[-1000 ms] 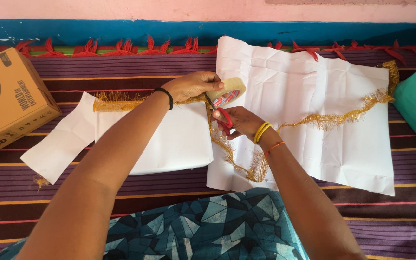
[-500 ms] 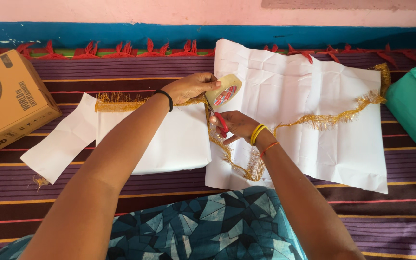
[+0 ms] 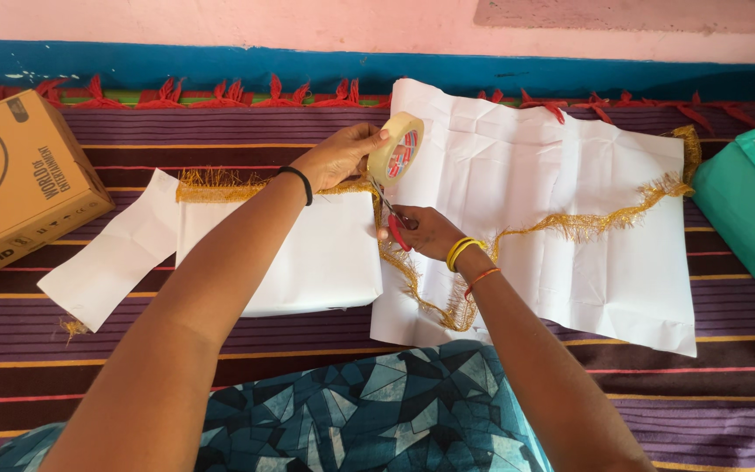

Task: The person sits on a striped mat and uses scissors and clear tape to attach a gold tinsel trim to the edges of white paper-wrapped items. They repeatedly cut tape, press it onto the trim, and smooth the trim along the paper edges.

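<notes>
Left hand [image 3: 340,157] grasps tape roll [image 3: 396,149], held up over the white parcel [image 3: 299,262] on the mat [image 3: 220,350]. Right hand [image 3: 425,232] clenched on red scissors [image 3: 395,229], blades at the drawn strip. Parcel appears folded; strip uncut, seam seemingly untaped. Fringed paper sheet [image 3: 570,227] lies beside.
</notes>
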